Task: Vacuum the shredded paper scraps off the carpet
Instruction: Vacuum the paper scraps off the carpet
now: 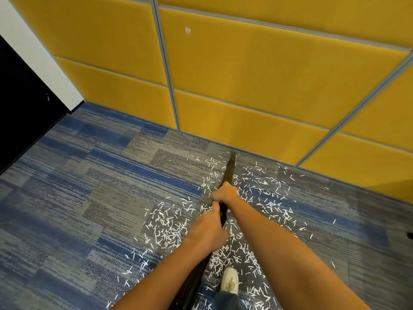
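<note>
As the head view looked down, a black wand (228, 173) ran away from the person across the carpet (89, 186), its far tip reaching the foot of the yellow wall (245, 74). Both hands gripped it, one just behind the other. The right hand (224, 194) was farther out, fingers curled round the wand from above, the arm stretching in from the lower right. The left hand (207, 229) sat nearer the body, just behind the right, its fingers wrapped round the same shaft. Below the left wrist the wand's dark lower part continued toward the bottom edge.

White scraps (165, 231) lay strewn over the blue-and-grey carpet on both sides of the wand, thick to the left of the left hand and beneath the arms, thinner toward the wall. More spread to the right of the right hand. A pale laced shoe (230, 280) stood among the scraps under the arms, with a dark trouser leg (225, 298) above it. At the far left a white strip (33, 52) met a black surface (22, 108).
</note>
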Action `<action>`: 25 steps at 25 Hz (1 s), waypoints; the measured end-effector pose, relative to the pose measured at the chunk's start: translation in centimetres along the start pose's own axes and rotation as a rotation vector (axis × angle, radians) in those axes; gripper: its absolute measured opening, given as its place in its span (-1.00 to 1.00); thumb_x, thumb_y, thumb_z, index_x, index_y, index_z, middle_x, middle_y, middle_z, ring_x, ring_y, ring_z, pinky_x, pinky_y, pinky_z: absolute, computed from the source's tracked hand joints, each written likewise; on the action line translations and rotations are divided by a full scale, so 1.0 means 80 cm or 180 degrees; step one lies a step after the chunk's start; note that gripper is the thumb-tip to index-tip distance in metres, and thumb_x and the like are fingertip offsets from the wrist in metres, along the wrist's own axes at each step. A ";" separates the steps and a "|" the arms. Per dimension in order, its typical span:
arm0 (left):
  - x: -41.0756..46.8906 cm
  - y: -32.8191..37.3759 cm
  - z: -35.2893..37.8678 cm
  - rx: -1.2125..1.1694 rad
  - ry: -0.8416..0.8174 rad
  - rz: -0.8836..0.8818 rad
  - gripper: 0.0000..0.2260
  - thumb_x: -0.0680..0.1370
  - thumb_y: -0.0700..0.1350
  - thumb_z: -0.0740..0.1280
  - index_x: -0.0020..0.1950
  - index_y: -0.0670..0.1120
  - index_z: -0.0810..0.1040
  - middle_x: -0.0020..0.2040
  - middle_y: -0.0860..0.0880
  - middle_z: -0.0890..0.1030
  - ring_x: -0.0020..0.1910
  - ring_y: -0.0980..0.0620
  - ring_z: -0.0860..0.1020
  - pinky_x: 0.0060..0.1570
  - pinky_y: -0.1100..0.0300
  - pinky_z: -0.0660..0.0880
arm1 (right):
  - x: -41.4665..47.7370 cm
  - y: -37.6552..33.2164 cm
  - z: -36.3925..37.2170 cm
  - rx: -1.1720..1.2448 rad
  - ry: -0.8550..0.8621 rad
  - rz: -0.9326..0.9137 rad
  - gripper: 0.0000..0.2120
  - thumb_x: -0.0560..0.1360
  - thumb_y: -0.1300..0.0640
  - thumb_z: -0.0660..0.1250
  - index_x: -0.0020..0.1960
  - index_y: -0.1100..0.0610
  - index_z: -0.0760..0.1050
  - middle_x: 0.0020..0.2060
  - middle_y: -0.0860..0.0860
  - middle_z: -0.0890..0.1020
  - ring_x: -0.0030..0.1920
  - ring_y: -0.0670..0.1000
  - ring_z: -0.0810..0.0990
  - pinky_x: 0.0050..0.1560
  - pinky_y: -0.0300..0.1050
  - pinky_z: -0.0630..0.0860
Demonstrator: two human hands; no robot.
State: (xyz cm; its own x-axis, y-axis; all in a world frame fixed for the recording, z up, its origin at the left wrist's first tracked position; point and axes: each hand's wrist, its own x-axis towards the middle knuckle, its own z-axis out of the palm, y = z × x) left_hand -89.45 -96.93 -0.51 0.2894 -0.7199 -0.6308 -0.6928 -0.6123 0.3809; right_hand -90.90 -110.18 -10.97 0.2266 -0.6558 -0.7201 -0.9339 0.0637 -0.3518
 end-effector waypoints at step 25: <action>-0.002 -0.037 0.009 -0.0062 -0.0121 0.0340 -0.41 0.51 -0.21 0.23 0.48 -0.08 0.04 0.12 -0.16 0.53 0.05 -0.17 0.56 0.02 -0.03 0.53 | -0.015 -0.002 0.027 0.0056 0.0192 0.0230 -0.41 0.47 0.13 0.34 0.40 0.27 0.19 0.19 0.14 0.50 -0.07 0.05 0.50 -0.20 -0.16 0.45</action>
State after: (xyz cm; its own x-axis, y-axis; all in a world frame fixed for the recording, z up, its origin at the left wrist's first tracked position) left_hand -87.91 -94.78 -2.00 0.1890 -0.7687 -0.6110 -0.7053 -0.5392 0.4602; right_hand -90.44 -107.78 -11.37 0.1413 -0.6932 -0.7068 -0.9421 0.1253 -0.3112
